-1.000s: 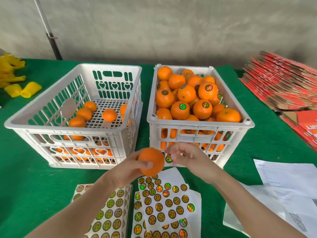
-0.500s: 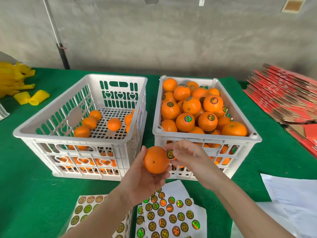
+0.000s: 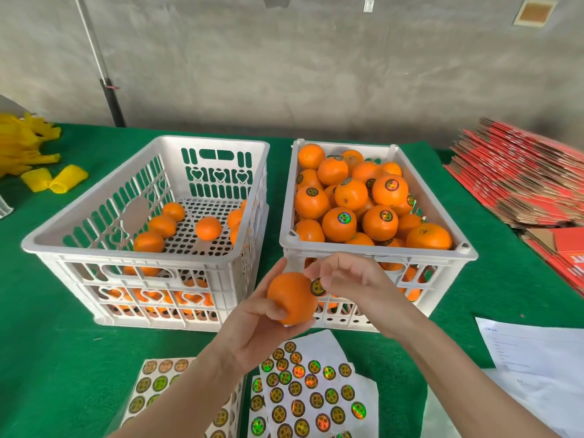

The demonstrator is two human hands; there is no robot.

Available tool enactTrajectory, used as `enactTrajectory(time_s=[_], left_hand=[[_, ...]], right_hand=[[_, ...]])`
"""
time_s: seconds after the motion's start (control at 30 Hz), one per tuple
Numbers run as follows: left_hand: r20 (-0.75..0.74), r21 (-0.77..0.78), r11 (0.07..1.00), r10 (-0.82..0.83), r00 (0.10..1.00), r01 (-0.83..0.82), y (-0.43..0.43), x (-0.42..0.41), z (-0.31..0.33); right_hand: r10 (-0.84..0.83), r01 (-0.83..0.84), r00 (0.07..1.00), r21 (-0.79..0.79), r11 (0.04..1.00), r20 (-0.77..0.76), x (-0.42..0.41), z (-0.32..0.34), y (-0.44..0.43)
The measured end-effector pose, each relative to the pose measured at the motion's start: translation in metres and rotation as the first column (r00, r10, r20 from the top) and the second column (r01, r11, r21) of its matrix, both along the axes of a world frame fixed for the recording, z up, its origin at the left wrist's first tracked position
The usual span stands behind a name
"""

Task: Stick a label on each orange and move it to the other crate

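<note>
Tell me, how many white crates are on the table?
2. The left crate holds a few oranges; the right crate beside it is piled full. None seems hidden.

Grips an orange (image 3: 289, 297) in the left hand (image 3: 252, 330), pinches a round label (image 3: 317, 287) against its side with the right hand (image 3: 354, 279), just in front of the fuller crate (image 3: 379, 251), above sticker sheets (image 3: 309, 390) on the green desk (image 3: 63, 358).

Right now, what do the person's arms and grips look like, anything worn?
Both grips are bare hands: left grip and right grip show no gloves or rings. The left forearm and right forearm are bare to the frame edge: no sleeves, watch or bands in view.
</note>
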State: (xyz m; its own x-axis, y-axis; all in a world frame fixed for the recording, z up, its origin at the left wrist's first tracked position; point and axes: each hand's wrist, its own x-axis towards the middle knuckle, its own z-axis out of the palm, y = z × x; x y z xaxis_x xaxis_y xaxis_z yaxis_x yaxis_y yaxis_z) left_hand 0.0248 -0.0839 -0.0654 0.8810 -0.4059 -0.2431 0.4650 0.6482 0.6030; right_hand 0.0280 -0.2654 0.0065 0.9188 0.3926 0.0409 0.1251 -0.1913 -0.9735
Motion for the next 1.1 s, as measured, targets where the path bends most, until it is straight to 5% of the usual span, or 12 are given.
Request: enactTrajectory(time_s=[0.2,0.37,0.7,1.1], left_hand=[[0.004,0.015,0.999,-0.039,0.999,0.039,0.0,-0.004,0.007],[0.005,0.146,0.988,-0.059,0.998,0.058,-0.005,-0.004,0.019],[0.012,0.164,0.984,-0.066,0.998,0.063,-0.007,-0.007,0.022],[0.186,0.274,0.957,0.047,0.981,-0.098,0.0,-0.012,0.04]], right_hand=[[0.178,-0.074,0.963,-0.437,0.896,0.202,-0.003,0.013,0.004],[0.299,-0.045,0.905,-0.632,0.774,0.302,-0.008,0.017,0.014],[0.309,0.003,0.879,-0.654,0.756,0.362,-0.01,0.019,0.02],[0.241,-0.012,0.864,-0.461,0.887,0.442,-0.02,-0.007,0.021]])
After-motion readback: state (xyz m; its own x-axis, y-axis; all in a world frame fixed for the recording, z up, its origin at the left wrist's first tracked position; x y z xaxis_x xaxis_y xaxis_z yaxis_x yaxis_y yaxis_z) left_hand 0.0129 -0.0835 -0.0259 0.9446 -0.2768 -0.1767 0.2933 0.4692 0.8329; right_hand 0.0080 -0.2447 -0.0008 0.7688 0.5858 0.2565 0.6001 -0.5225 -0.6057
